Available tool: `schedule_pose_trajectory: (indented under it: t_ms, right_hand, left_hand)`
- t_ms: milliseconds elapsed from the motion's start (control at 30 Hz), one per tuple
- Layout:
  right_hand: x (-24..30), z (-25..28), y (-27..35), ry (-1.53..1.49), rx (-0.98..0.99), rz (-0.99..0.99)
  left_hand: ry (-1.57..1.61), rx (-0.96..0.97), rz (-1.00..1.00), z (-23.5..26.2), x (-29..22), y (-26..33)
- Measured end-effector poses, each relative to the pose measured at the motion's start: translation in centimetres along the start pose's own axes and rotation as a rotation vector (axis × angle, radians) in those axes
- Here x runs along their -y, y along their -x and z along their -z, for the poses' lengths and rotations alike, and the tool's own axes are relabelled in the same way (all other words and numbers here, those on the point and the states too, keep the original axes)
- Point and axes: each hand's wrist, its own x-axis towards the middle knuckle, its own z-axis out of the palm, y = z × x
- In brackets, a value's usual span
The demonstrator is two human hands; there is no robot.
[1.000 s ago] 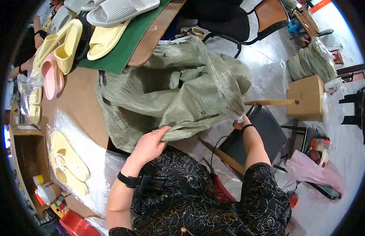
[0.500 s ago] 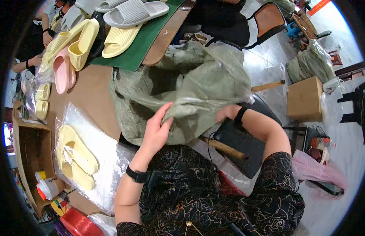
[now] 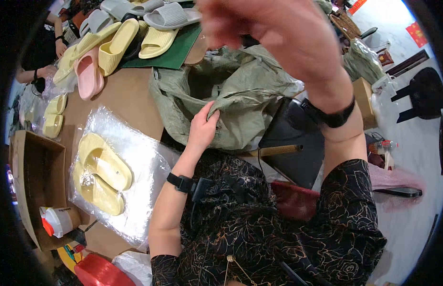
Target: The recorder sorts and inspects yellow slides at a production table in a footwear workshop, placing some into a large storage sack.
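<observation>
A large grey-green woven sack point(image 3: 243, 117) stands before me at the table's edge, its mouth gaping and its inside dark. My left hand point(image 3: 204, 125) pinches the sack's near rim between thumb and fingers. High and close in the view, my right hand point(image 3: 274, 28) is lifted above the sack, apart from it. Motion smears its fingers, so whether it holds anything does not show. To the left of the sack, a pair of pale yellow slippers point(image 3: 114, 171) lies on a clear plastic bag point(image 3: 147, 164) on the brown tabletop point(image 3: 119, 105).
Grey, yellow and pink slippers point(image 3: 89, 76) crowd the table's far left, partly on a green mat point(image 3: 176, 52). At left sits an open cardboard box point(image 3: 40, 190) beside a red spool point(image 3: 102, 269). A black seat point(image 3: 298, 138) stands right. Another person's hand point(image 3: 61, 49) is far left.
My right hand has risen from beside the sack to high over it. My left hand keeps its grip on the rim. The sack's mouth gapes wider, and the whole view has shifted.
</observation>
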Motion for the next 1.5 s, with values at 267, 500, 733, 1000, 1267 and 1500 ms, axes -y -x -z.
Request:
schedule_pose_trajectory:
  t_ms: [267,500,733,1000,1267,1500]
  right_hand:
    - [6.0,-0.5,9.9,0.927,0.37,-0.58]
    - [-1.9,8.9,21.7,1.379,0.357,-1.277]
    - [-13.9,18.2,22.8,1.542,-0.406,-0.607]
    - [-25.3,18.7,16.9,1.597,-0.016,-0.336]
    - [-24.1,28.3,23.3,1.22,-0.565,-0.743]
    - [-22.1,35.6,32.9,1.294,-0.868,-0.856]
  left_hand:
    - [0.019,0.052,-0.055,-1.4,-1.3,0.9]
    - [-0.148,0.344,-0.28,-3.9,-7.4,2.6]
    - [-0.431,0.546,-0.633,-5.9,-8.0,4.1]
    - [-0.729,0.705,-0.576,-7.6,-8.7,5.7]
    - [-0.645,0.778,-0.579,-7.9,-9.3,5.7]
    - [-0.65,0.799,-0.646,-10.2,-9.1,4.0]
